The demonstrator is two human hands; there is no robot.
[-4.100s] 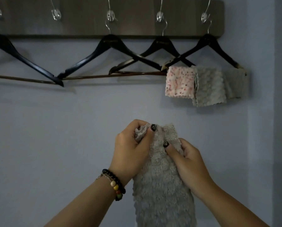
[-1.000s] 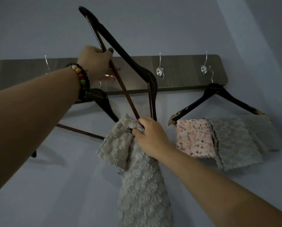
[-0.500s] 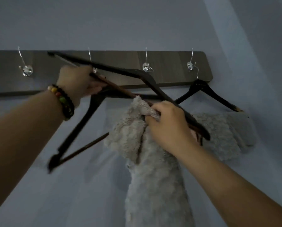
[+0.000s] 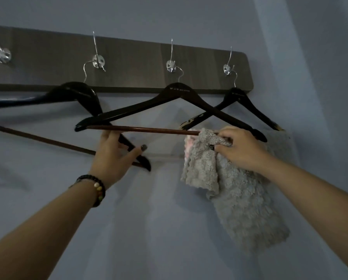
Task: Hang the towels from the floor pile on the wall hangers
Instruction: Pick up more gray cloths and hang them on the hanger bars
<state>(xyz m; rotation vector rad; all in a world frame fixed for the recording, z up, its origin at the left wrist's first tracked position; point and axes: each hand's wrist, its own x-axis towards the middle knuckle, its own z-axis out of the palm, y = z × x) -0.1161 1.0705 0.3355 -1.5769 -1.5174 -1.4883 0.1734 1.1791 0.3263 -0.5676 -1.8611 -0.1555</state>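
The right hand [image 4: 241,150] is gripping a fuzzy grey towel [image 4: 243,201], its fingers curled round the bunched top edge right where the cloth is meeting the right end of a reddish-brown crossbar [image 4: 142,129]. From that hand the towel is hanging downward, one short flap falling just to its left and the longer part trailing below its wrist. A sliver of pink cloth [image 4: 189,141] is peeking out just left of the hand, behind the grey flap.

The left hand [image 4: 112,156] is reaching up beneath the left end of the same crossbar, its fingers loosely spread and its fingertips touching the bar from below; the thumb is sticking out to the right, holding nothing. A beaded bracelet [image 4: 97,188] is sitting on that wrist.

The crossbar belongs to the middle dark hanger [image 4: 177,98], which is hanging above and between the two hands from a metal hook [image 4: 172,66] on a wooden wall board [image 4: 128,55]. Another dark hanger [image 4: 241,100] is hanging above the right hand, its left arm crossing behind the middle one. A third hanger [image 4: 76,91] is hanging above the left hand, its lower end passing behind that hand's thumb.
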